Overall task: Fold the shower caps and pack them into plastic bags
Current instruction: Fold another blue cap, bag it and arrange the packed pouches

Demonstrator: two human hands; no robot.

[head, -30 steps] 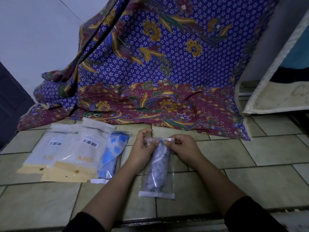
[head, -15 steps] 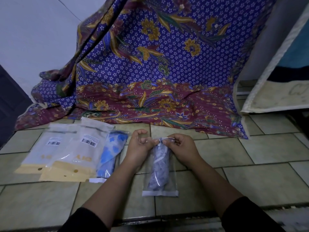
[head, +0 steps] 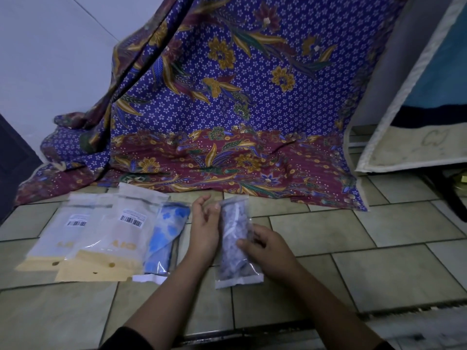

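- The right hand [head: 265,249] grasps a clear plastic bag [head: 238,276] at lower centre of the frame, its thumb laid across the front.
- A grey folded shower cap [head: 233,223] fills that bag.
- The left hand [head: 204,227] sits just beside the bag's left edge with fingers slack, released. I can't tell if it touches.
- Lower left, on the beige tiled floor [head: 379,274], a blue-patterned shower cap in clear wrap [head: 166,234] lies against 2 frosted barcode-labelled pouches [head: 121,238].
- A purple floral batik cloth [head: 240,102] drapes behind.
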